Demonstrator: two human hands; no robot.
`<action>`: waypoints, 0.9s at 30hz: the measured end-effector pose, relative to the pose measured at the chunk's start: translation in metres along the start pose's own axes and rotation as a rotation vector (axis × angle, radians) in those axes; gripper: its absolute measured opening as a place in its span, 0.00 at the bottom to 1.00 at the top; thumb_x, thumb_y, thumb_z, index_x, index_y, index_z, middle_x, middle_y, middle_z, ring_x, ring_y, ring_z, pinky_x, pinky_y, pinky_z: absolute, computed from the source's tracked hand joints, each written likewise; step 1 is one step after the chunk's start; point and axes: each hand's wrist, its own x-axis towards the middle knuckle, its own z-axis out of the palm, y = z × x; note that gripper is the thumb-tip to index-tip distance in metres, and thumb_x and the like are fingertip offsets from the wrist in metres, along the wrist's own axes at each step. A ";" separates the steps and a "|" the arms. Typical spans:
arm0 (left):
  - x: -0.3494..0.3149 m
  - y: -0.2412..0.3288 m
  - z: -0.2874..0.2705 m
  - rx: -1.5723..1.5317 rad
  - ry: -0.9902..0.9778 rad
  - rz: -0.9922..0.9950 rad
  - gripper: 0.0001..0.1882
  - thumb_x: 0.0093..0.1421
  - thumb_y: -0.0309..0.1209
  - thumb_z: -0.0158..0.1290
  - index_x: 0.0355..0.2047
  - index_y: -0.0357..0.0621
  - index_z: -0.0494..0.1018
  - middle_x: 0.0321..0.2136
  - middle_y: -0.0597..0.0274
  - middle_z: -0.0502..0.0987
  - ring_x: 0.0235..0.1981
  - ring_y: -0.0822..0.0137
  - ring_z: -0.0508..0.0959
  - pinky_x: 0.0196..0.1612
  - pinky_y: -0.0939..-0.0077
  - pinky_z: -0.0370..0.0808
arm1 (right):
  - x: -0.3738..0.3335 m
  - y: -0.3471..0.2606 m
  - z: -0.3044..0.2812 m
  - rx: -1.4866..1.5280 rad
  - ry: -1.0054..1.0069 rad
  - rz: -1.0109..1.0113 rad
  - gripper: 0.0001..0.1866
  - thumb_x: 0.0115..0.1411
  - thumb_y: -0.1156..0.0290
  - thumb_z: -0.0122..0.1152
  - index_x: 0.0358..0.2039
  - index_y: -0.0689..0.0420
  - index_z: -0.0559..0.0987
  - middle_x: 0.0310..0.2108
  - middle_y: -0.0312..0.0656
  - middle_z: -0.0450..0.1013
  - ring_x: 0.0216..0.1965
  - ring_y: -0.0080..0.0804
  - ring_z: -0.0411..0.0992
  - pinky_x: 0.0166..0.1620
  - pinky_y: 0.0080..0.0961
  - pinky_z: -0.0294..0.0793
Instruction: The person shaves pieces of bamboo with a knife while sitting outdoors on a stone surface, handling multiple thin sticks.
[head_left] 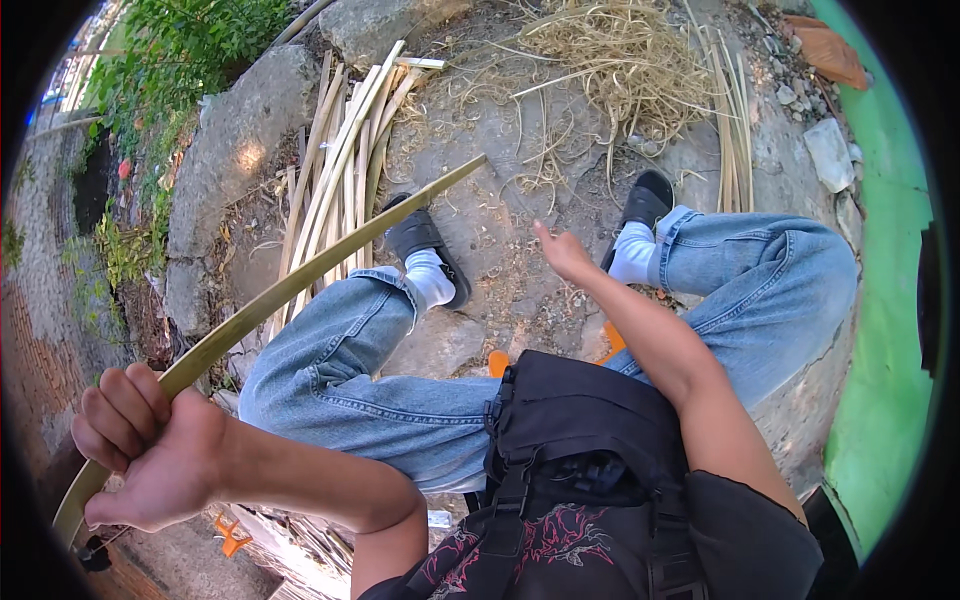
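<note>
I've 1 container in view: black bag (590,400) at the person's waist, contents too dark to ID. L hand (165,450) is wrapped round the long greenish strip (330,256), which runs diag. up past the L knee, tip nr the L sandal (415,238). R hand (566,254) is out btwn the feet; can't tell if it's gripping anything. Ground (495,285) = rough, grey, w/ curly shavings (635,65); strip bundles (352,130) both sides, green surface (885,330) far R.
</note>
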 end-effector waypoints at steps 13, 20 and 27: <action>-0.005 -0.011 0.011 -0.041 0.246 0.145 0.37 0.58 0.68 0.23 0.15 0.46 0.57 0.15 0.67 0.51 0.17 0.73 0.49 0.22 0.77 0.49 | -0.163 -0.143 -0.062 0.349 -0.327 -0.700 0.36 0.61 0.42 0.45 0.13 0.64 0.71 0.07 0.43 0.59 0.12 0.30 0.59 0.20 0.31 0.59; -0.018 -0.012 0.027 0.227 0.292 0.219 0.33 0.59 0.64 0.33 0.16 0.47 0.58 0.13 0.71 0.49 0.16 0.74 0.48 0.22 0.77 0.48 | -0.176 -0.152 -0.067 0.407 -0.364 -0.628 0.37 0.61 0.42 0.43 0.13 0.65 0.71 0.07 0.43 0.60 0.12 0.31 0.60 0.20 0.32 0.60; -0.016 -0.016 0.036 0.221 0.289 0.263 0.30 0.63 0.57 0.35 0.14 0.49 0.54 0.13 0.71 0.46 0.16 0.74 0.45 0.21 0.77 0.45 | -0.092 -0.094 -0.031 0.383 -0.308 -0.395 0.36 0.63 0.43 0.41 0.11 0.64 0.68 0.08 0.39 0.58 0.14 0.27 0.56 0.20 0.32 0.56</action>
